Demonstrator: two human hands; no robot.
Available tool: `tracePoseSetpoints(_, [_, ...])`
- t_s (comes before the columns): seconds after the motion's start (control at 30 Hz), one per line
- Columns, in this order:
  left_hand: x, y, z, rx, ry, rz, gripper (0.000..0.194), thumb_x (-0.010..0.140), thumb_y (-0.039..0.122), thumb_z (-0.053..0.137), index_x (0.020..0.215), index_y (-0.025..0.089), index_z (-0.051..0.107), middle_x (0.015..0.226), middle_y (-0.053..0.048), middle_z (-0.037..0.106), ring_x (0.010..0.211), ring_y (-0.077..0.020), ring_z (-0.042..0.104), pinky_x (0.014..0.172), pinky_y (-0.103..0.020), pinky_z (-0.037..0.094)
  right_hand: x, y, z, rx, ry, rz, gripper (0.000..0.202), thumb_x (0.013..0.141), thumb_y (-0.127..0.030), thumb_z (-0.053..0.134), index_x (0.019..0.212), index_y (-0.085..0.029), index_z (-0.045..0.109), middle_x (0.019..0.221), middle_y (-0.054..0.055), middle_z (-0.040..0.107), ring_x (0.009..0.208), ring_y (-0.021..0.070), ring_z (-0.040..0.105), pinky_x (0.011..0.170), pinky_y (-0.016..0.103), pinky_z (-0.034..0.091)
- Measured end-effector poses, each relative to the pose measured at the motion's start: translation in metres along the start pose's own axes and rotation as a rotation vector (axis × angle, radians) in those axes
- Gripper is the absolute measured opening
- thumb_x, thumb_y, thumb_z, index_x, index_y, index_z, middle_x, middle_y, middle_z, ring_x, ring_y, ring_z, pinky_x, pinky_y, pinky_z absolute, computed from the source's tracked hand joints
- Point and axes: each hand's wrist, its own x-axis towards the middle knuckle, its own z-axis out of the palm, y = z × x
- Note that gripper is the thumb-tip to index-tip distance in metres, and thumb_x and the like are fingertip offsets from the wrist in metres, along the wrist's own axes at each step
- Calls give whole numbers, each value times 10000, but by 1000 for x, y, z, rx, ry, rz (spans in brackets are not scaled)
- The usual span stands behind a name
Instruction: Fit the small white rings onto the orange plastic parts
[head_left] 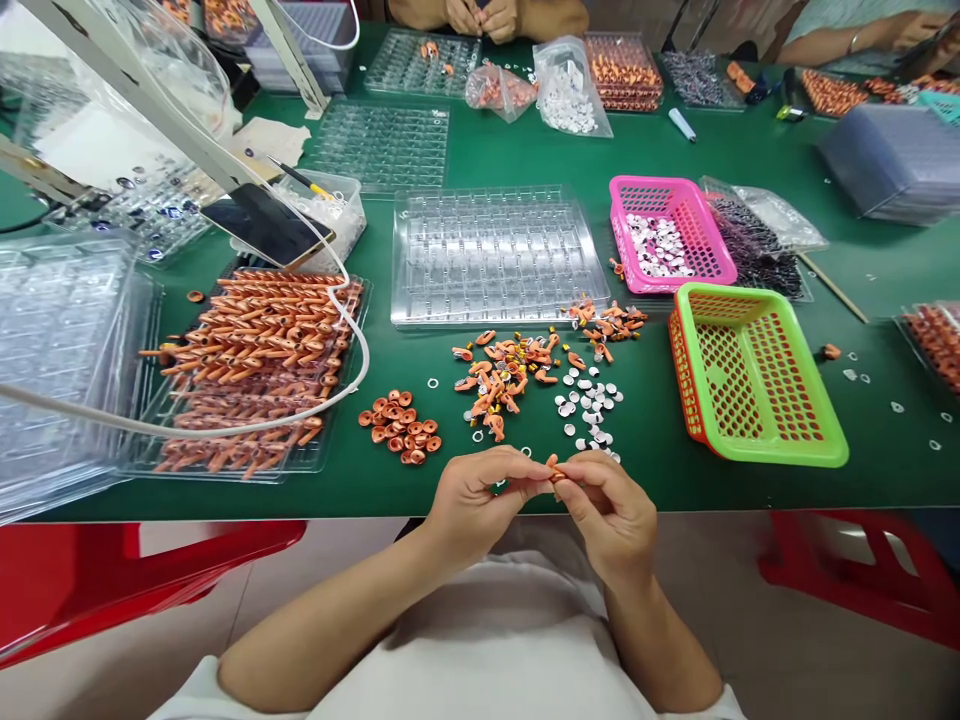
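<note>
Between the fingertips of my left hand (pixel 480 500) and my right hand (pixel 611 510) is a small orange part (pixel 555 468), pinched from both sides just above the table's front edge. Fingers cover most of it. Just beyond my hands lies a scatter of white discs (pixel 589 405). A loose pile of orange parts with yellow and silver bits (pixel 502 375) sits farther up, with a smaller group (pixel 611 322) behind it. Left of my hands are round orange cups (pixel 401 428) in a cluster.
A clear tray (pixel 499 255) lies mid-table. Right are a green basket (pixel 836 440) and a pink basket (pixel 626 265). Left, a stacked tray of orange parts (pixel 277 330) has a white cable (pixel 360 340) across it, near a phone (pixel 266 222). Other people's hands (pixel 484 15) show at the far side.
</note>
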Motion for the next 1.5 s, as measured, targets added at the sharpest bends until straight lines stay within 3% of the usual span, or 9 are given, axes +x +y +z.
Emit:
tracePoseSetpoints(0.27, [-1, 0, 2, -19, 23, -62, 73, 792, 211, 738, 826, 227, 799, 819, -53, 781, 753, -200, 713, 712, -294, 571, 1, -3, 0, -48, 10, -17, 203, 869, -111, 660, 986, -266, 720, 884, 38, 668, 785, 170, 639, 625, 279, 554])
tracePoseSetpoints(0.6, [-3, 6, 2, 53, -23, -72, 116, 837, 202, 691, 902, 203, 787, 860, -57, 782, 769, -192, 721, 721, -275, 573, 6, 0, -1, 133, -1, 76, 137, 870, -154, 674, 949, -248, 735, 809, 19, 640, 677, 142, 613, 564, 265, 539])
tracePoseSetpoints(0.77, [-2, 7, 3, 71, -40, -109, 128, 842, 238, 693, 922, 210, 788, 901, -65, 784, 805, -210, 723, 750, -292, 567, 6, -2, -3, 93, -2, 97, 102, 864, -173, 683, 927, -238, 729, 816, 24, 638, 692, 147, 615, 565, 264, 536])
tracePoseSetpoints(1.0, [-2, 7, 6, -74, -24, -173, 99, 813, 249, 730, 884, 217, 792, 889, -50, 789, 835, -210, 733, 776, -285, 572, 5, -7, -6, -83, -16, -54, 216, 858, -111, 668, 1008, -261, 710, 881, 40, 675, 807, 187, 643, 680, 319, 553])
tracePoseSetpoints(1.1, [-2, 6, 5, -70, -26, -153, 78, 800, 234, 746, 857, 219, 797, 867, -49, 790, 837, -211, 728, 786, -290, 565, 6, -9, -8, -114, -46, -99, 272, 852, -67, 659, 1032, -266, 700, 895, 36, 684, 818, 184, 646, 691, 315, 549])
tracePoseSetpoints(1.5, [-2, 6, 4, 33, -41, -27, 95, 828, 174, 701, 871, 186, 785, 845, -65, 778, 760, -188, 713, 721, -285, 570, 5, -8, -7, -66, -77, -31, 194, 877, -89, 625, 989, -243, 664, 886, 29, 632, 823, 175, 611, 701, 297, 513])
